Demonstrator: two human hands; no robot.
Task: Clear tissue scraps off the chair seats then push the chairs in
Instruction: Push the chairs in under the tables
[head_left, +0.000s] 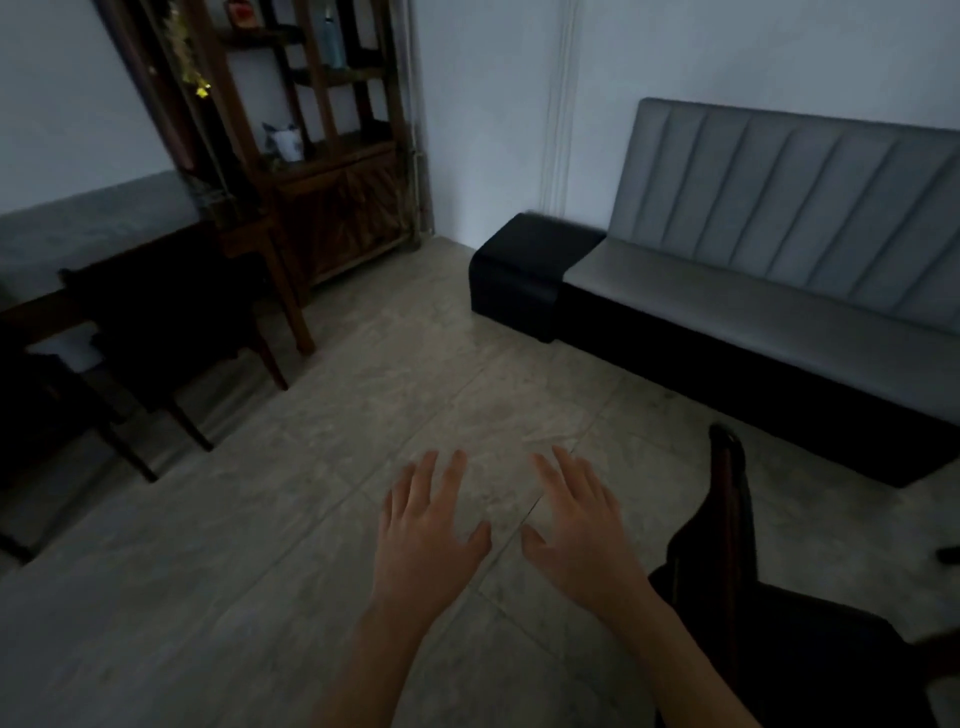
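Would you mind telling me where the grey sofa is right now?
In the head view, the grey sofa stands against the white wall on the right, beyond both open hands, with a wooden shelf unit in the corner to its left.

Your left hand (426, 540) & right hand (582, 530) — both palms down, fingers spread, holding nothing, side by side.

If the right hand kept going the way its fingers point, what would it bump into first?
Probably nothing soon: the right hand points over bare grey tiled floor. Farther along sits the black padded sofa arm, though depth is unclear.
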